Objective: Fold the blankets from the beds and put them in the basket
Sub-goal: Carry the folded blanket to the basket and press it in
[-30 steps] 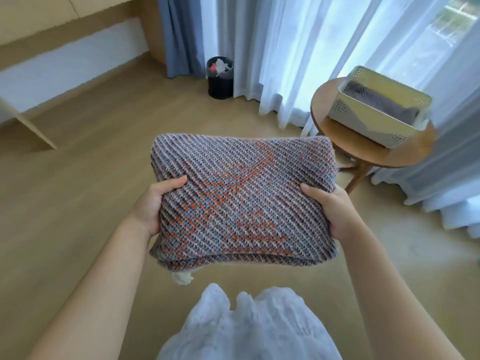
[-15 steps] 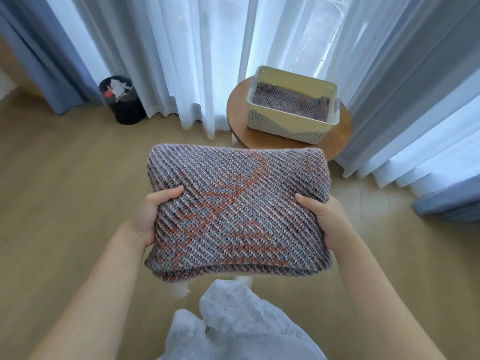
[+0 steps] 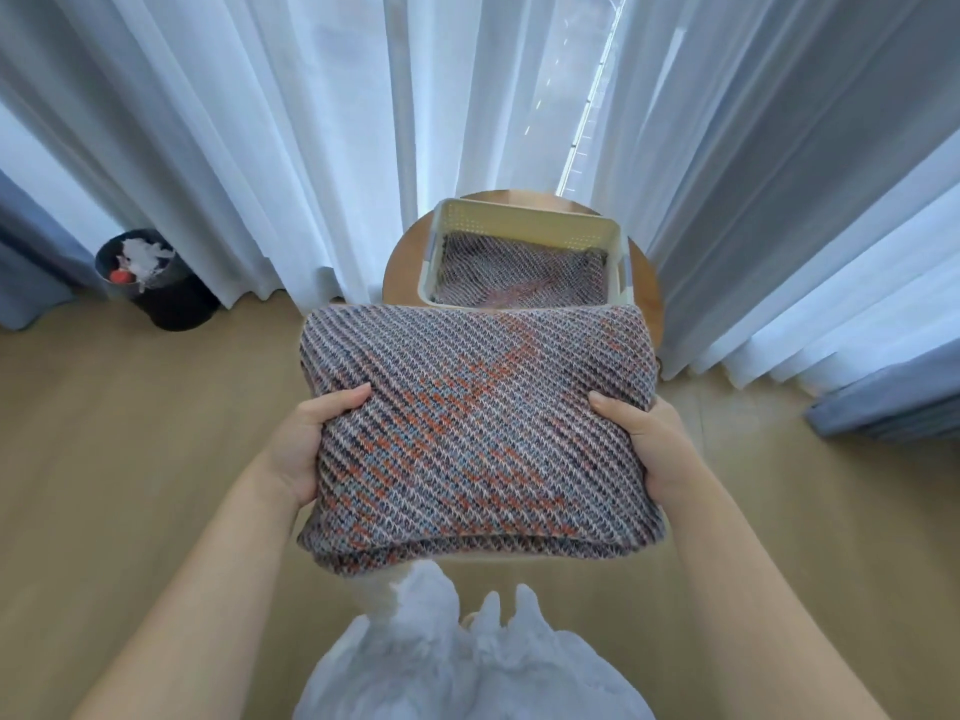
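Two hands, left hand (image 3: 301, 449) and right hand (image 3: 649, 444), clamp the folded blanket (image 3: 478, 433) by its side edges, thumbs on top and fingers hidden beneath. It is held level in the air just short of the basket (image 3: 524, 220), which holds another blanket (image 3: 519, 275). Best carried forward flat, centred over the basket, then lowered evenly so the folds stay together.
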Available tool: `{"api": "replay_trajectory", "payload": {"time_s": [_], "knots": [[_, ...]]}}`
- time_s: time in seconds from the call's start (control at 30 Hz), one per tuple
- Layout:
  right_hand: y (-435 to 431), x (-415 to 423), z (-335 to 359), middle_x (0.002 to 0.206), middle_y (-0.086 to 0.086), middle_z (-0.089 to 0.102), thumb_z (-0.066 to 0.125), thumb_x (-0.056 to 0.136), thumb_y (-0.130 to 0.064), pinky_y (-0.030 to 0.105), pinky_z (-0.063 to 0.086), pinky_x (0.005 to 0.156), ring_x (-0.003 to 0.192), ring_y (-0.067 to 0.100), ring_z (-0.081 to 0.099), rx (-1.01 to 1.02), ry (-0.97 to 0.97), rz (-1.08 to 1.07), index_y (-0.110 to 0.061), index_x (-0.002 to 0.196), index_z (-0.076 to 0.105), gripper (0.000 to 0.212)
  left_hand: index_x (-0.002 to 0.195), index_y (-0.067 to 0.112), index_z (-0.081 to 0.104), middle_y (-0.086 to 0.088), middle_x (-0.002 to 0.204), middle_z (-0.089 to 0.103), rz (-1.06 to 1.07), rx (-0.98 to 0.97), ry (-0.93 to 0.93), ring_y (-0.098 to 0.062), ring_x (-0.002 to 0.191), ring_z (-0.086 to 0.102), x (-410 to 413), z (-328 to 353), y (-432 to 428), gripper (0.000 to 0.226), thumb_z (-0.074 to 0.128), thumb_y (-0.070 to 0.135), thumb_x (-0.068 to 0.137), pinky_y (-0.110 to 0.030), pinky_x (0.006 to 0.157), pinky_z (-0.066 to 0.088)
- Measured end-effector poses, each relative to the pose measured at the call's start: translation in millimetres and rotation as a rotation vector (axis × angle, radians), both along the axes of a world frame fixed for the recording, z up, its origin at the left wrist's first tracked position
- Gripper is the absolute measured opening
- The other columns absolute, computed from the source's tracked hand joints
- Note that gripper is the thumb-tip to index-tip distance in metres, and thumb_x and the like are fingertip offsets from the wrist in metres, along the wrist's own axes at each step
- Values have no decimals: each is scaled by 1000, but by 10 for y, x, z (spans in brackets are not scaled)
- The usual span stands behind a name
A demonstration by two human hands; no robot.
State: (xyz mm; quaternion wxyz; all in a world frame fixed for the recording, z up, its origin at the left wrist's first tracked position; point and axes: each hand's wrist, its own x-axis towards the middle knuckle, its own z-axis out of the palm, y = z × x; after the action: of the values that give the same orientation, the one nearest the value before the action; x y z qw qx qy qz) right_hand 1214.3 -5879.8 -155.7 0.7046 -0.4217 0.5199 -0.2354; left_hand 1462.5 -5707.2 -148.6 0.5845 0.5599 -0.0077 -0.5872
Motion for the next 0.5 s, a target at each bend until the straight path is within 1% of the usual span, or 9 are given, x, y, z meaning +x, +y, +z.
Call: {"api": "replay_trajectory", "payload": {"time_s": [0.07, 0.17, 0.23, 0.3, 0.37, 0.43, 0.5], "knots": [[-190, 163, -12, 106, 9, 68, 70, 78, -6, 35, 53, 72, 93, 26, 66, 2, 0, -45, -14, 104, 59, 29, 99, 4, 65, -13, 90, 74, -39, 6, -1, -26, 73, 71, 205, -9, -271, 33, 56, 22, 73, -38, 77, 52], [-472, 411, -28, 109, 10, 68, 70, 78, -6, 33, 52, 70, 93, 26, 66, -18, 1, -111, -8, 115, 57, 39, 100, 3, 65, -13, 91, 74, -93, 6, -1, -26, 73, 72, 539, -20, -708, 35, 57, 22, 71, -38, 77, 50], [-652, 560, -39, 112, 12, 67, 71, 78, -7, 35, 53, 74, 97, 28, 66, -28, -1, -148, -6, 120, 56, 45, 101, 3, 64, -13, 90, 74, -135, 2, 0, -26, 72, 72, 749, 5, -992, 35, 57, 22, 72, -38, 77, 49], [-826, 690, -46, 113, 12, 67, 71, 78, -7, 37, 53, 78, 99, 30, 65, -18, -2, -190, -8, 116, 57, 40, 102, 4, 64, -13, 91, 74, -179, -2, -5, -26, 73, 72, 939, 26, -1258, 35, 57, 21, 73, -39, 77, 49], [-989, 804, -52, 113, 12, 67, 71, 78, -7, 38, 52, 81, 99, 30, 65, -23, -13, -226, -12, 109, 59, 34, 102, 4, 64, -12, 91, 74, -217, -6, -10, -26, 73, 72, 1107, 38, -1517, 29, 56, 20, 78, -39, 76, 49], [-1118, 896, -66, 114, 12, 66, 70, 78, -6, 40, 52, 83, 100, 30, 64, -36, -28, -244, -11, 113, 59, 37, 102, 6, 63, -11, 89, 75, -238, -5, -18, -24, 72, 72, 1230, 49, -1750, 23, 52, 19, 87, -38, 75, 48], [-1230, 948, -86, 114, 13, 66, 69, 78, -5, 42, 53, 84, 101, 31, 64, -29, -42, -263, -8, 118, 57, 42, 105, 7, 62, -10, 90, 75, -268, -2, -32, -24, 73, 72, 1306, 45, -1945, 23, 50, 19, 89, -38, 75, 48]]}}
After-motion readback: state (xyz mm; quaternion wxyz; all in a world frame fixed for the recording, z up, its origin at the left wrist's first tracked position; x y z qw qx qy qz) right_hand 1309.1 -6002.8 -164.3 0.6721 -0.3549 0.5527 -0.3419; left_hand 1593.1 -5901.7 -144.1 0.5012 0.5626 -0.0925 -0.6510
